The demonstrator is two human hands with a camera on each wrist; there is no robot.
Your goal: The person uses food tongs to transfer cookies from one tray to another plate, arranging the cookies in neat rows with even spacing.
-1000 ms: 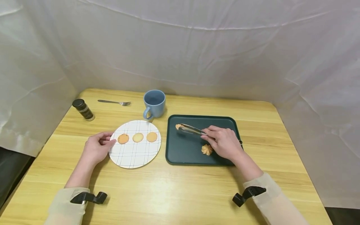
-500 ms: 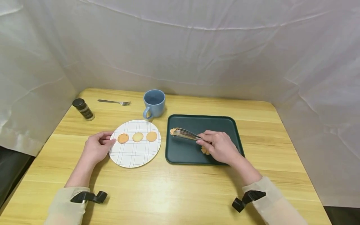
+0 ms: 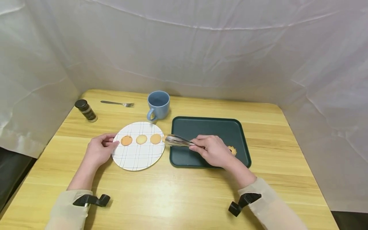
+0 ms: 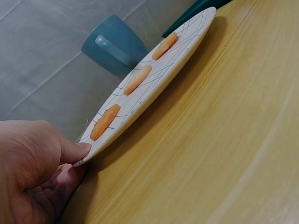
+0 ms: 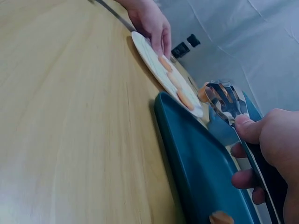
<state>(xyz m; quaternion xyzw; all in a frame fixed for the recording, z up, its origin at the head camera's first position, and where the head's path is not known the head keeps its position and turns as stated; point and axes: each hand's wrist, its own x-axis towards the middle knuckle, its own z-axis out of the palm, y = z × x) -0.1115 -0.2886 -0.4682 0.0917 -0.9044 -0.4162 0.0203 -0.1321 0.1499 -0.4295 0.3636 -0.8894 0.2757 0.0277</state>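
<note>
My left hand (image 3: 99, 150) pinches the left rim of a round white plate (image 3: 135, 161) with a blue line grid, thumb on top. In the left wrist view the plate (image 4: 159, 88) looks tilted. Three flat round cookies, the middle one (image 3: 141, 139) palest, lie on it in a row. My right hand (image 3: 212, 151) grips metal tongs (image 3: 179, 141), whose tips hold a small cookie (image 5: 203, 92) above the gap between plate and tray, mostly hidden by the tongs. On the dark green tray (image 3: 184, 161) lies a flower-shaped cookie (image 3: 232, 150), partly behind my right hand.
A blue mug (image 3: 158, 105) stands behind the plate, near its far rim. Further left a fork (image 3: 117, 103) lies flat, and a black-capped spice jar (image 3: 86, 111) is near the table's left edge. White cloth (image 3: 184, 48) hangs behind the table.
The right hand has carried the tongs and their cookie leftward from above the tray to the plate's right rim. More of the cookie on the tray's right side shows. The left hand stays put.
</note>
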